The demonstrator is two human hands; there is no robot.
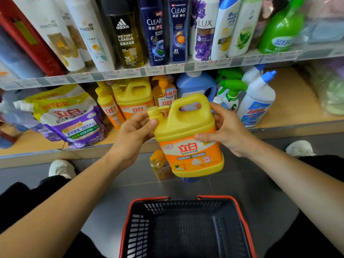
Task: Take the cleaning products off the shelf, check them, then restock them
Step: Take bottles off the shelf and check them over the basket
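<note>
Both hands grasp the yellow detergent jug (188, 138) in the air, off the lower shelf (290, 125), above the basket (186, 226). Left hand (134, 135) curls round its pump side, right hand (227, 131) round the handle side. Small orange bottle (160, 164) on floor behind.

At the centre of the view, two hands are holding a yellow jug (186, 138) nearly upright, above the grey floor. The left hand (133, 134), at the jug's 9 o'clock, is gripping it beside the pump. The right hand (227, 131), at 3 o'clock, is wrapping round the shoulder, thumb pressing the orange label. A dark basket (186, 206) with a red rim is sitting at 6 o'clock. A matching jug (134, 95) is standing on the lower shelf (290, 101) at 11 o'clock, a purple pouch (74, 118) at 9 o'clock, and a white bottle (257, 101) at 2 o'clock.
</note>
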